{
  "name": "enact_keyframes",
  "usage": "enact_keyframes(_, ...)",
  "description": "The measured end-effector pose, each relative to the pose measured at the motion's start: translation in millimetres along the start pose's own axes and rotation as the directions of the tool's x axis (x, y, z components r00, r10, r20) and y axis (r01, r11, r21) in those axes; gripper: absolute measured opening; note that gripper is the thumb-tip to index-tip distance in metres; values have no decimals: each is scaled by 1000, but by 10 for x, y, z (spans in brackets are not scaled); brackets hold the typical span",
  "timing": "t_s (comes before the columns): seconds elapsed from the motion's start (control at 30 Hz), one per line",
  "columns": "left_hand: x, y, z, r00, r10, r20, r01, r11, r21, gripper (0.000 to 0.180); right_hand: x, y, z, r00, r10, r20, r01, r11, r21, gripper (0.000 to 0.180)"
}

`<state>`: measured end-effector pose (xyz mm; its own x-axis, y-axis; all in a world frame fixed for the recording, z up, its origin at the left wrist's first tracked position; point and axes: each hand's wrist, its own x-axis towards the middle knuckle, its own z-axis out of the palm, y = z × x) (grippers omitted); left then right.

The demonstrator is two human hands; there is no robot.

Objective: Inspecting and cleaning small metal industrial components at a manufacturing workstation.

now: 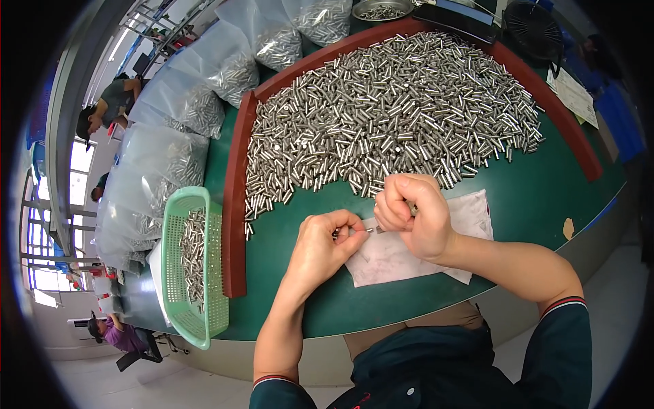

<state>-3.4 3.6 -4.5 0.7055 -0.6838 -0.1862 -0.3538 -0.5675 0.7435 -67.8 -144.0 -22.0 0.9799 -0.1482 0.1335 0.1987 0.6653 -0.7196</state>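
Observation:
My left hand (320, 249) is closed, with thumb and forefinger pinching a small shiny metal pin (370, 230) whose end sticks out to the right. Close beside it, my right hand (419, 215) is curled into a fist. A small dark tip (379, 230) shows below its fingers, near the pin's end; what it belongs to is hidden by the hand. Under both hands lies a stained white cloth (402, 262) on the green tabletop (306, 211). A broad heap of loose metal pins (395, 109) spreads just beyond my hands.
Red-brown rails (237, 204) border the heap. To the left stands a pale green basket (216, 293) with pins inside. Clear plastic bags (170, 157) of pins line the far left. At the back are a metal dish (381, 9), a dark flat device (455, 24) and a black fan-like object (533, 31).

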Motion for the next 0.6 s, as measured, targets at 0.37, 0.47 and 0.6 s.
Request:
enact_keyframes(0.37, 12, -25, -2, 999, 29, -26, -29, 999, 18, 7, 23, 36, 20, 1000, 21, 16, -21, 1000, -9, 36)
enact_keyframes(0.47, 16, -4, 3, 999, 41, -21, -40, 999, 22, 7, 4, 14, 35, 1000, 15, 11, -15, 1000, -7, 36)
enact_keyframes(0.6, -7, -16, -3, 999, 36, -33, -35, 999, 38, 7, -1, 48, 53, 1000, 12, 19, -11, 1000, -16, 35)
